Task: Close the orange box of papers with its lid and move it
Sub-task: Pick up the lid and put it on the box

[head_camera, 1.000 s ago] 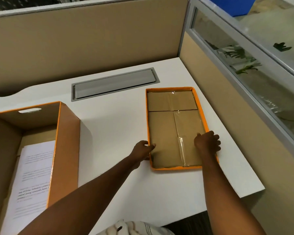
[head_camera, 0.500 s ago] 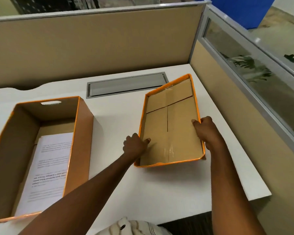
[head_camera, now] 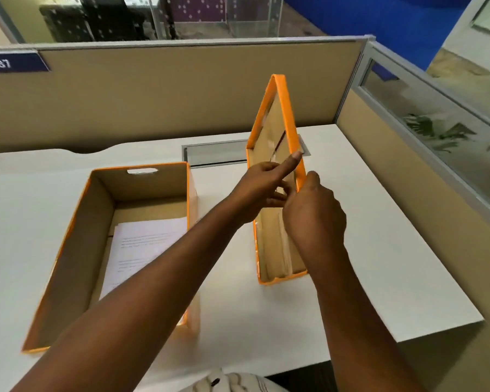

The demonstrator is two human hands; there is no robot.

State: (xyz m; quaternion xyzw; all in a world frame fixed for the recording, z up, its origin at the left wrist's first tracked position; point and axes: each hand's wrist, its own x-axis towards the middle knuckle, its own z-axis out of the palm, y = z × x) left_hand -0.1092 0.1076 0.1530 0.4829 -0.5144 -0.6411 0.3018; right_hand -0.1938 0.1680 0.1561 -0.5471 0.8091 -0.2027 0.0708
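The orange box (head_camera: 54, 278) stands open on the left of the white desk (head_camera: 379, 264), with white printed papers (head_camera: 145, 250) lying inside. Its orange-rimmed lid (head_camera: 275, 131) is tipped up almost on edge right of the box, brown inner face toward the left, lower end near the desk. My right hand (head_camera: 314, 216) grips the lid's right rim about halfway up. My left hand (head_camera: 263, 185) reaches across to the lid's inner face, forefinger stretched out to the rim, other fingers curled against the cardboard.
A grey cable hatch (head_camera: 212, 154) is set into the desk behind the lid. Beige partition walls (head_camera: 167, 94) close the back and the right side, the right one topped by a glass pane (head_camera: 436, 120). The desk's front edge runs near my body.
The lid has been lifted from lying flat on the desk and swung up almost vertical. Both hands rose with it, and the head view tilted upward.
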